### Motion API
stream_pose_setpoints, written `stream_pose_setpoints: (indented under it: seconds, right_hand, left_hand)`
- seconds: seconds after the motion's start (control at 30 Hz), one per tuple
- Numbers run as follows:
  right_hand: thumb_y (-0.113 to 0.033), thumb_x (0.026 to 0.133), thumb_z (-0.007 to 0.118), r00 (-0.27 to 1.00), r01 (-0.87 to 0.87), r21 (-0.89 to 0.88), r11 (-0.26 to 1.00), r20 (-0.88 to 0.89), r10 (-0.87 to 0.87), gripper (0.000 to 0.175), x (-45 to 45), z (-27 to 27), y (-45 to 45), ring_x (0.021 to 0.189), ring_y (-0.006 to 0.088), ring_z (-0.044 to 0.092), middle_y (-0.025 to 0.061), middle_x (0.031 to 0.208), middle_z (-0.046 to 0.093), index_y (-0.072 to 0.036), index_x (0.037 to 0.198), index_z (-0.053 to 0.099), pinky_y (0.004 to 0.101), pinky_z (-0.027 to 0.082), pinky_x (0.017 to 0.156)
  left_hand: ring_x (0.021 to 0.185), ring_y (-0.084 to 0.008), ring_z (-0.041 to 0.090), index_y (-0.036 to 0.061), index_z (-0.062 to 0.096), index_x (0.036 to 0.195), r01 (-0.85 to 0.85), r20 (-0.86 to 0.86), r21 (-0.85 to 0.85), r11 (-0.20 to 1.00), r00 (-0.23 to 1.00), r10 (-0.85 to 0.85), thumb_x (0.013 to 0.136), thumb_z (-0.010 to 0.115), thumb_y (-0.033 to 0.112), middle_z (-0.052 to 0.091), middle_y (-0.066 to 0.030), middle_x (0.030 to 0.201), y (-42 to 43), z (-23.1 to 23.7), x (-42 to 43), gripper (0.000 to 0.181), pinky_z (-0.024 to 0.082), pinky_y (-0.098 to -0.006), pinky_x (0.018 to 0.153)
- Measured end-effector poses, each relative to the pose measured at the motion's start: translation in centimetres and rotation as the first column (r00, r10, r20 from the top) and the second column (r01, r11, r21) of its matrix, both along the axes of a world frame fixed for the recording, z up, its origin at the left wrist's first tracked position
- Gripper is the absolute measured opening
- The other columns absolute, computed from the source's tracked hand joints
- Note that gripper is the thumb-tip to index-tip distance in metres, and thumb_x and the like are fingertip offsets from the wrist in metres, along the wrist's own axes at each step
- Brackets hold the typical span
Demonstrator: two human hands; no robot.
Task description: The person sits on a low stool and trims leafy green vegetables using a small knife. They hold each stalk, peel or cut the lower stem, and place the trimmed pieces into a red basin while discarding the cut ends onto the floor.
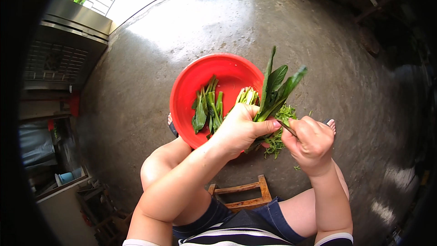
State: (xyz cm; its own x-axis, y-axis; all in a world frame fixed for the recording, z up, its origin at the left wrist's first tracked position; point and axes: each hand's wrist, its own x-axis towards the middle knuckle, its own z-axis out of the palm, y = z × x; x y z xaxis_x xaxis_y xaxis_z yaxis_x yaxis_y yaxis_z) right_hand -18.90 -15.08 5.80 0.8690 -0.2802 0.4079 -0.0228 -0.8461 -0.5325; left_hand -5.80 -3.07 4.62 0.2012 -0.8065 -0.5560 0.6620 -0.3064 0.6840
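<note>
My left hand (244, 126) grips the stem end of a leafy green vegetable (278, 83), whose long dark leaves point up and away from me. In my right hand (309, 140) is a thin dark blade, apparently a small knife (287, 128); its tip meets my left thumb at the stem. Beneath my hands stands a red plastic basin (186, 75). Cut leafy stems (208, 104) lie in its left part, and a bundle of pale stalks (247, 95) lies at its right. My left hand and wrist hide some of the basin's near right side.
Green peelings (275, 147) lie in a heap on the concrete floor (136, 92), right of the basin. Between my legs is a wooden stool frame (240, 193). My sandalled feet flank the basin. A metal-fronted unit (65, 48) stands at the left, near a bright doorway.
</note>
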Motion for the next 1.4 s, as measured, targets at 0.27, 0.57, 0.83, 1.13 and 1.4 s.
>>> stream_pose_setpoints:
  seconds: [0.27,0.57,0.83,1.13,1.4]
  right_hand:
    - [-0.006,0.063,0.069,0.997,-0.082,-0.067,0.994,0.009,0.083,0.023,0.4,-0.7,1.6,0.05,0.0225,0.054,0.0077,0.061,0.05,0.001,0.082,0.058,0.0319,0.043,0.045]
    - [-0.005,0.053,0.074,0.985,-0.167,0.019,0.986,-0.05,0.167,0.036,-0.5,-1.2,2.5,0.05,0.0237,0.054,0.0074,0.061,0.051,0.001,0.086,0.059,0.0326,0.043,0.046]
    - [-0.01,0.058,0.073,0.924,-0.324,0.224,0.919,-0.134,0.358,0.032,-1.8,-2.9,3.3,0.051,0.023,0.055,0.0061,0.06,0.051,-0.002,0.086,0.059,0.0334,0.044,0.046]
    - [-0.017,0.073,0.062,0.823,-0.189,0.261,0.947,-0.484,0.298,0.013,-5.3,-7.5,2.7,0.061,0.0275,0.062,0.0093,0.065,0.06,-0.007,0.067,0.058,0.0384,0.05,0.055]
    - [-0.012,0.072,0.063,0.475,0.104,0.154,0.983,-0.876,0.087,0.033,-7.0,-8.8,-2.4,0.075,0.0363,0.063,0.0231,0.074,0.062,0.004,0.1,0.055,0.0439,0.051,0.069]
  left_hand:
    - [0.068,-0.0093,0.058,-0.0001,0.062,0.089,-0.319,-0.026,-0.062,0.946,0.948,0.318,0.085,0.061,0.006,0.063,-0.0038,0.08,-0.2,-1.4,-1.5,0.007,0.047,-0.0246,0.061]
    - [0.07,-0.0092,0.058,-0.0001,0.062,0.089,-0.332,0.163,-0.032,0.943,0.929,0.333,0.085,0.062,0.007,0.063,-0.0041,0.081,-0.1,-1.8,-2.1,0.008,0.047,-0.0253,0.061]
    - [0.067,-0.0088,0.055,0.0004,0.061,0.088,-0.485,-0.026,-0.059,0.873,0.875,0.484,0.085,0.064,0.011,0.06,-0.0017,0.077,-0.4,-1.2,-1.0,0.012,0.045,-0.0228,0.062]
    - [0.067,-0.0172,0.059,0.0045,0.058,0.092,-0.676,0.031,-0.071,0.734,0.734,0.679,0.085,0.064,0.017,0.061,-0.0078,0.078,1.3,-1.5,6.0,0.016,0.051,-0.0278,0.064]
    - [0.054,-0.0087,0.05,0.0051,0.061,0.083,-0.16,0.287,0.413,0.896,0.957,0.038,0.083,0.067,0.02,0.055,0.0,0.065,1.1,-7.9,2.0,0.017,0.04,-0.0236,0.051]
